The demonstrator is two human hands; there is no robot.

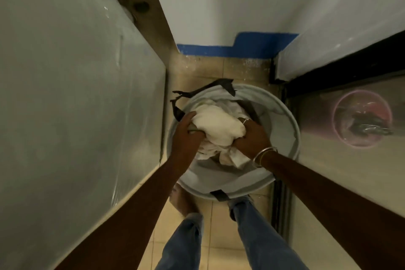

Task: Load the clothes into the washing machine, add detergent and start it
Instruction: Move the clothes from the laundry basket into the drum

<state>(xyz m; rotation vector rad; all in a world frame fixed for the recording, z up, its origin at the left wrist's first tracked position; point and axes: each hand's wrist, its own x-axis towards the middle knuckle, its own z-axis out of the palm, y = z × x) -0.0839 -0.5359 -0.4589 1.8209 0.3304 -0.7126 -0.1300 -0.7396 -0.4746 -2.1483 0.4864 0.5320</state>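
A round pale laundry basket [282, 116] with dark handles stands on the tiled floor between my feet and the far wall. Inside it lies a bundle of white and cream clothes [217, 126]. My left hand [186, 136] grips the bundle's left side. My right hand [252, 136], with a ring and bangles at the wrist, grips its right side. Both hands are closed on the cloth, above the basket's middle. No washing machine drum or detergent is recognisable in this view.
A large pale flat surface [72, 94] fills the left side, close to the basket. On the right, a glass panel [341, 160] shows a pink bowl [362, 118] behind it. A white wall with a blue skirting [230, 50] closes the narrow floor strip ahead.
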